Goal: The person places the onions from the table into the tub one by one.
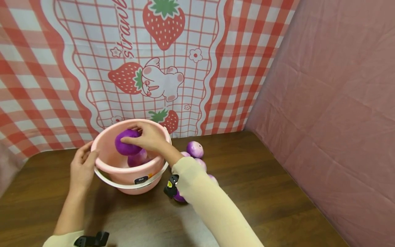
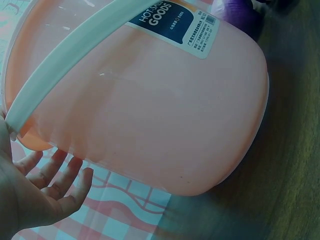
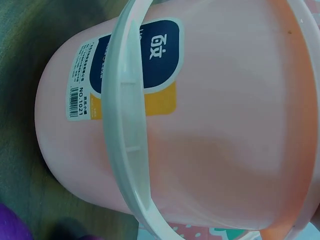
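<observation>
A pink bucket [image 1: 135, 178] with a white handle [image 1: 123, 187] stands upright on the table. My left hand [image 1: 82, 166] grips its rim at the left side. In the left wrist view the fingers [image 2: 59, 175] lie beside the bucket wall [image 2: 150, 115]. Inside the bucket's mouth, my right hand [image 1: 148, 137] holds a round purple onion-like ball [image 1: 124, 145] between thumb and fingers. Beneath it another purple ball [image 1: 137, 158] lies in the bucket. The right wrist view shows mostly the bucket's labelled outer wall [image 3: 215, 125]; the held ball is out of sight there.
Several purple and whitish balls [image 1: 195, 149] sit on the brown wooden table [image 1: 247, 178] right of the bucket, partly hidden by my right sleeve [image 1: 210, 199]. A strawberry-patterned cloth [image 1: 197, 85] hangs behind, and a pink cloth [image 1: 324, 103] at the right.
</observation>
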`<state>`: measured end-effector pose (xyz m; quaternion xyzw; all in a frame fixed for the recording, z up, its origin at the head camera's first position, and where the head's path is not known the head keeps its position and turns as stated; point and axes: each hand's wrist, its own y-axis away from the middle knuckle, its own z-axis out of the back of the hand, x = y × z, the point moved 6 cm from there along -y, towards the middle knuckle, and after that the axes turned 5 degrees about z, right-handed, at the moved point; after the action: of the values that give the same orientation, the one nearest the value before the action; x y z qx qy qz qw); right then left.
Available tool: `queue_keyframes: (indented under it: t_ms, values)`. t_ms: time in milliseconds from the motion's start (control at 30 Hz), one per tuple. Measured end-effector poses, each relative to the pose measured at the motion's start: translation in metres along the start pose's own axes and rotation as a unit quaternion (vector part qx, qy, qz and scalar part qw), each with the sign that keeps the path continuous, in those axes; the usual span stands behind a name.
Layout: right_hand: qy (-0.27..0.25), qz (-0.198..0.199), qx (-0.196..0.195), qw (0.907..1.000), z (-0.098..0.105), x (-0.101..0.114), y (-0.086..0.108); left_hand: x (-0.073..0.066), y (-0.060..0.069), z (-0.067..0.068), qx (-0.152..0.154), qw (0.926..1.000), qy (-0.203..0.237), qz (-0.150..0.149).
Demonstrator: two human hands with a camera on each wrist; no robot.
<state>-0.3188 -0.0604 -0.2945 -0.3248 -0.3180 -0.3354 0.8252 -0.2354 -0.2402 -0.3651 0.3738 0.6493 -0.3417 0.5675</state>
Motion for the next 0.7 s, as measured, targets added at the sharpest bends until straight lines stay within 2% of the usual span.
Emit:
queue_keyframes:
  t_ms: [200,467,700]
  values:
    - [0.017,0.015,0.006,0.9997,-0.0023,-0.0013,-0.0032,0.0008,-0.0007,0.0005,-0.002,1.0,-0.006,0.0]
    - [0.087,0.04,0.012,0.9953,-0.0019,0.0013,-0.0063,0.001,-0.0008,-0.0001,0.005,0.9999,0.007,-0.005]
    - [0.112,0.041,0.016,0.9927,-0.0041,0.0019,-0.0075,0.0013,-0.002,0.0008,0.001,1.0,0.001,-0.009]
